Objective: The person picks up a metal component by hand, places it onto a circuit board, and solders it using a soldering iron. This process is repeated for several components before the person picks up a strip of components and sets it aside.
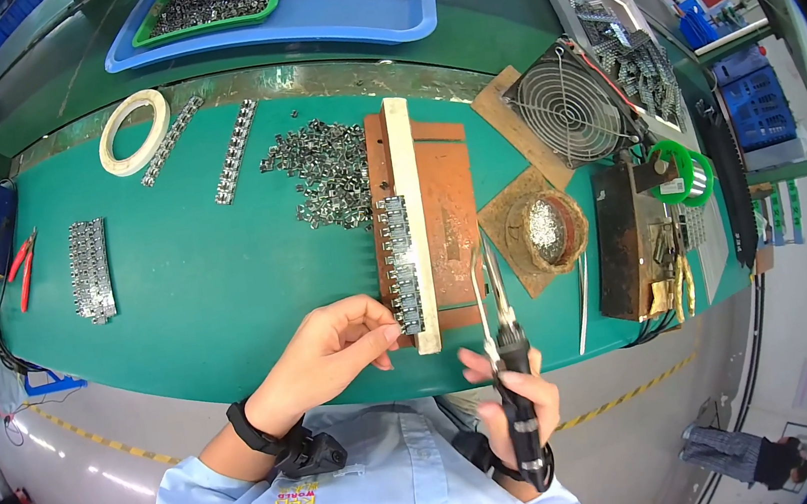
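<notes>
A row of small dark metal-and-black components [402, 262] lies along the pale bar of a brown fixture [401, 141]. At the row's near end, my left hand [339, 345] is closed in a pinch. Its fingertips touch or almost touch the last component; what is between them is hidden. My right hand [518, 404] grips the black handle of a soldering iron [514, 354], held near the table's front edge with its metal end pointing away from me. Alongside the iron runs a thin bent silvery strand [478, 293], which also seems to be in that hand.
Loose metal parts [327, 166] are heaped left of the fixture. A tape roll [135, 134], component strips [90, 270] and red-handled pliers [26, 268] lie further left. To the right are a round pot [556, 230], a fan [567, 103] and a green wire spool [682, 172].
</notes>
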Action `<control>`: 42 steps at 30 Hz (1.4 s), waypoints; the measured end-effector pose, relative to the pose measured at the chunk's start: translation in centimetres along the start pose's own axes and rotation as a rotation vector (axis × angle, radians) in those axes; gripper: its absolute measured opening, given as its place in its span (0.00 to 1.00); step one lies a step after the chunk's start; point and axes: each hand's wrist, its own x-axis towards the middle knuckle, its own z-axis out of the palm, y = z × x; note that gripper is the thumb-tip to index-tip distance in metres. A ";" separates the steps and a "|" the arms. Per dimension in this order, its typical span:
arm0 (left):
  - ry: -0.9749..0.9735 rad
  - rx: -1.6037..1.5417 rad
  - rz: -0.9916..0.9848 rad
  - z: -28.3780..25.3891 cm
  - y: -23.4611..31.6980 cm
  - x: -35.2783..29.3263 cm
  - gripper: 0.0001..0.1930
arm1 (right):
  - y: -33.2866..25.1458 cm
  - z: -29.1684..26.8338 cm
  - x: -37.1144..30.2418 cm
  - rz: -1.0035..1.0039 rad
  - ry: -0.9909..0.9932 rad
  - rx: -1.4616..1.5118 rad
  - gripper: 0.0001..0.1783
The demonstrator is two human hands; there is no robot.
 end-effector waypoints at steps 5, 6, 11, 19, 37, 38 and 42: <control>0.020 0.032 0.029 -0.2 -0.3 0.0 0.06 | 0.0 2.5 5.8 -0.202 -0.162 -0.312 0.18; 0.017 0.033 0.033 -0.1 -0.2 0.1 0.06 | 0.1 2.9 6.5 -0.213 -0.172 -0.373 0.19; 0.002 0.099 0.033 0.0 0.2 0.4 0.05 | 0.2 3.4 8.2 -0.188 -0.257 -0.489 0.22; 0.145 -0.027 0.109 0.1 1.3 1.7 0.08 | -0.6 3.7 7.9 -0.106 -0.321 -0.605 0.24; 0.188 -0.131 0.118 -0.2 1.4 2.9 0.09 | 1.0 3.7 7.2 -0.084 -0.236 -0.443 0.25; 0.185 -0.126 0.120 -0.2 1.4 2.9 0.09 | 1.3 3.8 7.1 -0.078 -0.212 -0.393 0.24; 0.219 -0.131 0.122 0.1 1.2 2.4 0.09 | 2.1 2.8 4.8 -0.099 0.004 -0.241 0.21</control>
